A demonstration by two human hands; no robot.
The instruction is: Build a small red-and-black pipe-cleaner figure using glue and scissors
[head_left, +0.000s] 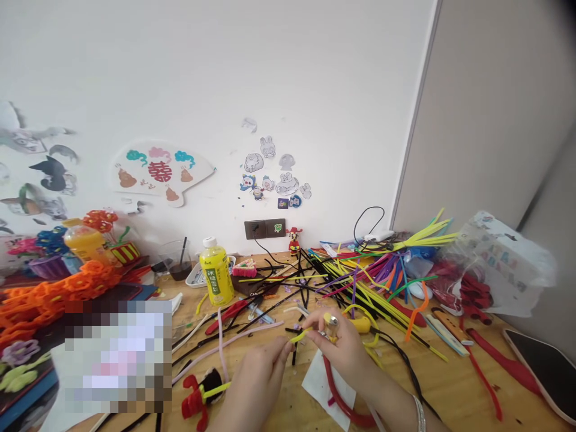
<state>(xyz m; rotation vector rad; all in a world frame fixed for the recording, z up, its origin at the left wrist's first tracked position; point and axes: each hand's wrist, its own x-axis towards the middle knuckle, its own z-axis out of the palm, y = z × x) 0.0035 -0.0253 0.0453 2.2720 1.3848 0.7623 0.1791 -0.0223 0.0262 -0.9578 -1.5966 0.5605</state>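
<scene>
Left hand [256, 390]: fingers pinch yellow pipe cleaner [300, 335]
Right hand [339, 351]: fingers pinch small metal piece [332, 321]
Far: multicoloured pipe-cleaner heap [364, 288] on wooden table [450, 366]

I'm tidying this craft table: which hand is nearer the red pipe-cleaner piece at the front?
The left hand is nearer, just to the right of the red pipe-cleaner piece. The right hand is farther right, beyond the left hand.
</scene>
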